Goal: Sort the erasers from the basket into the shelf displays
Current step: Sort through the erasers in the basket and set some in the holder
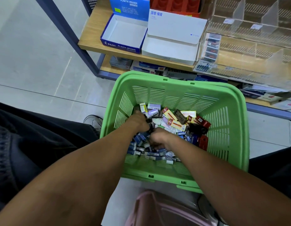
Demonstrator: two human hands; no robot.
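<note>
Wooden shelf (96,41) with open blue display box (125,32) beyond green basket (229,121)

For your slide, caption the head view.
Both hands, left and right, dig among erasers in a green basket.

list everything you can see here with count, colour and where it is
basket: one, green, on the floor below the shelf
erasers: many, mixed blue, white, yellow, red and black, piled in the basket
Pilot box: one, blue with white inside, open, left on the shelf
white box: one, white, open, right of the Pilot box
clear dividers: one set, transparent, right side of the shelf
shelf: one, wood top, dark frame
stool: one, pink, bottom edge; blurred
shoe: one, grey, left of the basket
left hand: in the pile, fingers hidden among erasers
right hand: in the pile, grip unclear
</note>
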